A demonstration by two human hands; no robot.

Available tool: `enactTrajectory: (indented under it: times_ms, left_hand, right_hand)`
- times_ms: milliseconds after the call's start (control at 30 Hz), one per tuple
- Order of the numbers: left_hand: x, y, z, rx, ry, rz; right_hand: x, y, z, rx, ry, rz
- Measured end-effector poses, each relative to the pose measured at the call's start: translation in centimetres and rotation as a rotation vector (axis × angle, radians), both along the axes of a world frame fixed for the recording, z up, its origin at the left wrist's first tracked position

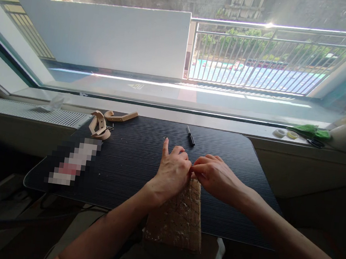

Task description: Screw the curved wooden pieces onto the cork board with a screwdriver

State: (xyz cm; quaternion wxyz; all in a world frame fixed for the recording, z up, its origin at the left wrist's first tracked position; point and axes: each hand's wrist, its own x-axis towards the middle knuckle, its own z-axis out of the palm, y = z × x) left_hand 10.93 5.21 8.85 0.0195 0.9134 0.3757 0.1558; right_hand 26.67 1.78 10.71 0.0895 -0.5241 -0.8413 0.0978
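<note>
A brown cardboard piece (176, 223), wrapped in shiny clear tape and marked with small dark spots, reaches from the table edge over my lap. My left hand (172, 170) rests at its far end, with the little finger stretched out and the other fingers curled. Pressed close beside it, my right hand (213, 173) has its thumb and index finger pinched together above the cardboard's far end. Whatever lies between the fingers of either hand is hidden. Beyond my hands, a screwdriver (191, 139) with a black handle lies on the black ridged table (131, 158).
Curved light-wood pieces (98, 126) and a wooden hook-shaped piece (122, 117) lie at the table's far left. A blurred-out item (74, 163) is nearer. Tape rolls (287, 134) and a green cloth-like thing (309, 131) sit on the right windowsill.
</note>
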Motion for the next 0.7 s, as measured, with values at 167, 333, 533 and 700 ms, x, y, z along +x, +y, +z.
enactTrajectory:
  times_ms: [167, 333, 533, 700]
  left_hand:
    - [0.0, 0.3, -0.2, -0.019, 0.018, -0.011]
    - [0.1, 0.6, 0.0, -0.026, 0.057, -0.043]
    - [0.5, 0.6, 0.4, -0.046, 0.078, -0.055]
    - [0.3, 0.6, 0.3, -0.008, 0.060, -0.066]
  right_hand:
    - [0.0, -0.3, -0.1, 0.019, -0.008, 0.011]
    - [0.1, -0.5, -0.2, 0.024, 0.005, 0.018]
    - [1.2, -1.0, 0.3, 0.035, 0.088, 0.045]
    - [2.9, 2.5, 0.7, 0.048, 0.141, -0.120]
